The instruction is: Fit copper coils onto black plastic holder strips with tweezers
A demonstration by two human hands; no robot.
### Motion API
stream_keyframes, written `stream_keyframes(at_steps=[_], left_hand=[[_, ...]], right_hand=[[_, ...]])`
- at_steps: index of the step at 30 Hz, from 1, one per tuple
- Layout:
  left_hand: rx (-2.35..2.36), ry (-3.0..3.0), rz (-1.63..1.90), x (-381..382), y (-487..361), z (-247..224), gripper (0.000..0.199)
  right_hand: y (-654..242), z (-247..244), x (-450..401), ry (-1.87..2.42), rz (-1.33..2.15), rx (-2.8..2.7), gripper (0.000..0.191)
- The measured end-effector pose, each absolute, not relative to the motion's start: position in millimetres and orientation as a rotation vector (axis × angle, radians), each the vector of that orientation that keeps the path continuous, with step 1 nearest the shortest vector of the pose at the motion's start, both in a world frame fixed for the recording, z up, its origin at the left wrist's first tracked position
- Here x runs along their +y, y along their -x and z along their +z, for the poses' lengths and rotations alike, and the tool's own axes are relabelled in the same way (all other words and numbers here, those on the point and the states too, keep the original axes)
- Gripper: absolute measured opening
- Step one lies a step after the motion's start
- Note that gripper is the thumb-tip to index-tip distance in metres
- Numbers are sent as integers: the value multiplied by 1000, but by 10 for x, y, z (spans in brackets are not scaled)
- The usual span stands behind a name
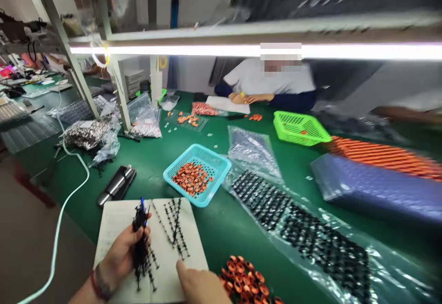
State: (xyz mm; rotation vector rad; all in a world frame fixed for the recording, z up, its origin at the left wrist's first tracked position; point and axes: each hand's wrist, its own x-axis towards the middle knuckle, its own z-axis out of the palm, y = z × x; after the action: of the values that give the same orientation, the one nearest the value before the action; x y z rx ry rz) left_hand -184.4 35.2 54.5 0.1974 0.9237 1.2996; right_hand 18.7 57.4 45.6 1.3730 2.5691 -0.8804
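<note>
My left hand point(120, 253) is closed around an upright bundle of thin black plastic strips point(140, 249) with small knobs along them. Something blue sticks up from the top of the bundle. Under both hands lies a pale flat pad point(117, 216). More loose black strips point(174, 226) are spread on the pad, right of the bundle. My right hand point(203, 285) is low in the view, one finger stretched toward the lower ends of those strips; its other fingers are hidden. Close to its right is a pile of small orange-and-black rings point(241, 278).
A blue basket point(169, 174) holds similar orange pieces. Bagged black parts point(311, 230) and a purple bubble-wrap package point(376, 189) lie to the right. Opposite, a person point(272, 81) sits behind a green basket point(300, 129). A white cable point(57, 239) hangs at left; a lit shelf crosses above.
</note>
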Motion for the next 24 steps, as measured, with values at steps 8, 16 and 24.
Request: stream_keyframes(at_steps=[8,16,24], left_hand=[[919,-118,1289,531,1825,559,58],[875,-161,1308,537,1817,612,56],[925,-142,1342,223,1414,651,61]], right_hand=[[-256,701,654,-1316,-885,2433,24],[-297,648,666,-1331,-873,2501,22],[-476,313,686,-1401,-1340,2850,29]])
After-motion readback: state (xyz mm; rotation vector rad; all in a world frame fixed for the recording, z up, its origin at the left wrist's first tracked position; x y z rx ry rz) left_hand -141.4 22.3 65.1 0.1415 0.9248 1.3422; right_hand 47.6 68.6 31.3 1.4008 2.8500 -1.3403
